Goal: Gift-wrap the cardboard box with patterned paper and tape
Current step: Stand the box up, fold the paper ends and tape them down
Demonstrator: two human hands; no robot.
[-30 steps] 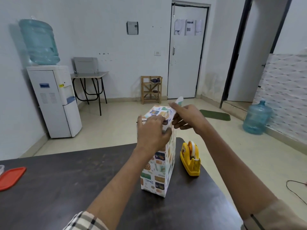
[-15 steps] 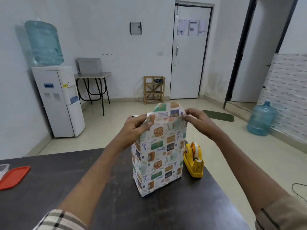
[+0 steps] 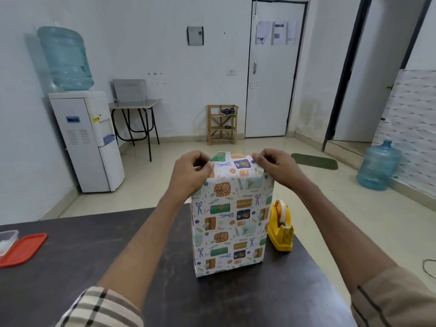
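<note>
I turned the wrapped box (image 3: 230,223) broadside; left hand (image 3: 188,173) and right hand (image 3: 276,166) pinch its top paper (image 3: 236,165), 11 and 1 o'clock, to fold.

dark table (image 3: 94,267) | wrapped box (image 3: 230,223) upright | yellow tape dispenser (image 3: 280,230) just beside | red lid (image 3: 22,249) left edge

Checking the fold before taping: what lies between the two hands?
Top of the wrapped box, corners pinched by left hand and right hand; head view.
</note>
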